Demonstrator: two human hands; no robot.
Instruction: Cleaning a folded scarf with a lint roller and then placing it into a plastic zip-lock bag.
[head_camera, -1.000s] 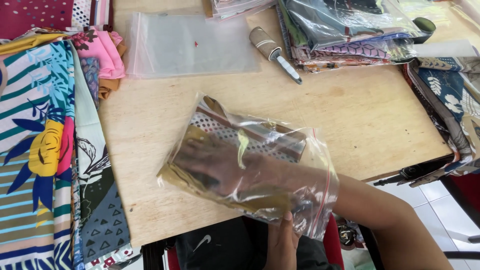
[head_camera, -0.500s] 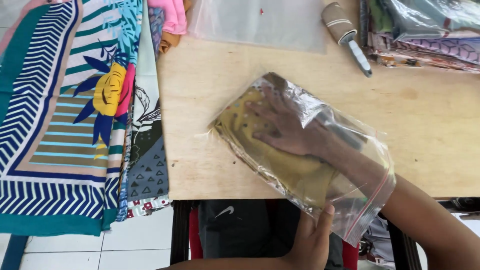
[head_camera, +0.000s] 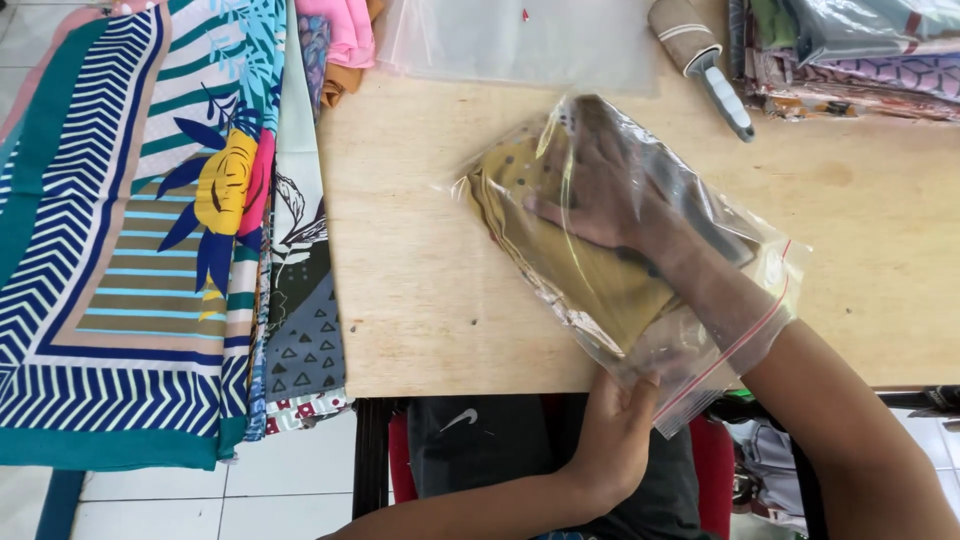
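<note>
A clear zip bag (head_camera: 735, 245) with a red seal strip lies slanted on the wooden table (head_camera: 420, 270). Inside it is a folded mustard-yellow cloth (head_camera: 590, 275) with small dark dots. My right hand (head_camera: 610, 195) is pushed deep inside the bag, fingers spread flat on the cloth. My left hand (head_camera: 615, 425) grips the bag's open lower edge at the table's near side.
Patterned fabrics (head_camera: 130, 230) with stripes and flowers hang over the table's left end. An empty clear bag (head_camera: 520, 40) lies at the back. A lint roller (head_camera: 705, 55) rests at the back right, beside a stack of bagged cloths (head_camera: 850, 50).
The view has shifted left and nearer. My right hand has pushed the cloth further into the bag and flattened it; my left hand now grips the bag's open edge.
</note>
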